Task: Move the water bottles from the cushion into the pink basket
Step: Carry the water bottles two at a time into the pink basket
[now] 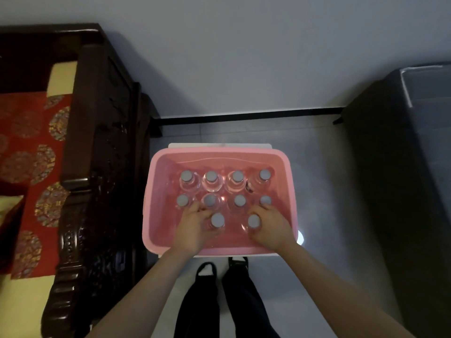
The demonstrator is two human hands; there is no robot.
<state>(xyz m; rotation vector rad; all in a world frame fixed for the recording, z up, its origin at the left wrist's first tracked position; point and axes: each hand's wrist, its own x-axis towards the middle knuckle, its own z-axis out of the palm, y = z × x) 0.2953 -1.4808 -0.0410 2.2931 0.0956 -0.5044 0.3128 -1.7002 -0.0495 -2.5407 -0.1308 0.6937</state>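
The pink basket stands on a white stool on the floor in front of me. Several clear water bottles with grey caps stand upright inside it in rows. My left hand is inside the basket and grips a bottle in the front row. My right hand grips another front-row bottle beside it. The red patterned cushion lies on the wooden seat at the left, and the visible part carries no bottles.
A dark carved wooden sofa arm rises just left of the basket. A dark cabinet stands at the right. The wall and a black skirting are behind. My legs and feet are below the basket.
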